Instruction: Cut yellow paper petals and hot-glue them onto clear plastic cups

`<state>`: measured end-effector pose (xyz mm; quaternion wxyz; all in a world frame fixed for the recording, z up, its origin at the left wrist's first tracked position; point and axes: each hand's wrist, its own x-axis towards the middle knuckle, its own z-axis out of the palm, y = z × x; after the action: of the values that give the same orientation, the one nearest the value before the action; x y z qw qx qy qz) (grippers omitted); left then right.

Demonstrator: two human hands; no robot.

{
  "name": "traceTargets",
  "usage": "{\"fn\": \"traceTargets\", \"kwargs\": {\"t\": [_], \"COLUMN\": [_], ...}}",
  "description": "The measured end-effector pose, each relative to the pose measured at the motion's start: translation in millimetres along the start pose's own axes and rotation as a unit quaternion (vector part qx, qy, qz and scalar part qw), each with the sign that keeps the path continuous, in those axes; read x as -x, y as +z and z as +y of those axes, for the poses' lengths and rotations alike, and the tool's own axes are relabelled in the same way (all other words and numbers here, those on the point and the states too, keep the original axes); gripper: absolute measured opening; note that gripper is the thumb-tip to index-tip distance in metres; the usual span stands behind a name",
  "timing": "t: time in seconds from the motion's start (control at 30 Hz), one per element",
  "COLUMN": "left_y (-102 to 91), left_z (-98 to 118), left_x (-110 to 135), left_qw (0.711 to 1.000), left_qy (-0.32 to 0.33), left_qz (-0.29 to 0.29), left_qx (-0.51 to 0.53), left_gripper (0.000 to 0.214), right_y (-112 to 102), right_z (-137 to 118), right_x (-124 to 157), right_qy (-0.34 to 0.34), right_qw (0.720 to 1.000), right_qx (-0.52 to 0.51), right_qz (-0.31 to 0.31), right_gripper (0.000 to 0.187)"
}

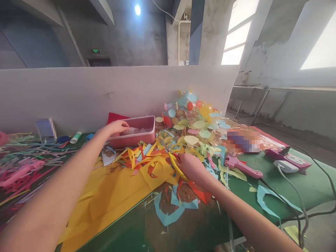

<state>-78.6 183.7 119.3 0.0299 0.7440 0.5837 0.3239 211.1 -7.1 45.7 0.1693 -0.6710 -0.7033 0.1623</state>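
My left hand [118, 126] reaches over the left rim of a pink-red plastic box [131, 141]. Its fingers look apart and bent down beside clear plastic pieces [135, 131] inside; the fingertips are partly hidden. My right hand [193, 168] is closed around yellow-handled scissors [176, 167], whose blades point up and left toward the box. Under and around the scissors lie cut paper scraps in yellow, orange and blue, including a yellow sheet with a hole [160, 171]. A blue paper offcut [168, 215] curves on the table nearer to me.
Behind the scraps rises a pile of clear cups with coloured paper discs [198, 125]. Large yellow sheets [110, 196] lie left, near bundled coloured strips [23, 171]. A pink glue gun [243, 168], a power strip [291, 159] and cables occupy the right. A white partition [78, 94] stands behind.
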Motion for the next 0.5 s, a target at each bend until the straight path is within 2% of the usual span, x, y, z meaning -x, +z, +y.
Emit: {"fn": "traceTargets", "kwargs": {"t": [0.07, 0.17, 0.3, 0.33, 0.4, 0.47, 0.5], "left_y": [5.6, 9.1, 4.6, 1.1, -8.9, -22.2, -29.6], "left_z": [1, 12, 37, 42, 45, 41, 36], "left_x": [-2, 9, 55, 70, 100, 128, 142], "left_qw": [0.999, 0.999, 0.998, 0.997, 0.989, 0.973, 0.967], "left_qy": [-0.013, -0.003, 0.053, 0.065, 0.067, 0.056, 0.04], "left_qz": [-0.039, -0.026, -0.004, -0.027, -0.125, -0.217, -0.246], "left_qx": [-0.019, -0.026, -0.041, -0.045, -0.047, -0.057, -0.061], "left_gripper": [0.018, 0.009, 0.019, 0.021, 0.025, 0.029, 0.03], "right_y": [-2, -3, 0, 0, 2, 4, 4], "right_z": [-1, -3, -1, -1, 0, 2, 3], "right_x": [3, 7, 7, 7, 5, 4, 4], "right_qy": [-0.002, -0.009, -0.01, -0.008, -0.003, -0.002, -0.003], "right_qw": [1.0, 0.999, 0.997, 0.996, 0.995, 0.993, 0.993], "right_qx": [0.011, 0.038, 0.076, 0.086, 0.105, 0.118, 0.121], "right_qz": [-0.003, 0.0, 0.001, 0.001, 0.002, 0.002, 0.001], "right_gripper": [0.062, 0.059, 0.046, 0.044, 0.04, 0.037, 0.036]}}
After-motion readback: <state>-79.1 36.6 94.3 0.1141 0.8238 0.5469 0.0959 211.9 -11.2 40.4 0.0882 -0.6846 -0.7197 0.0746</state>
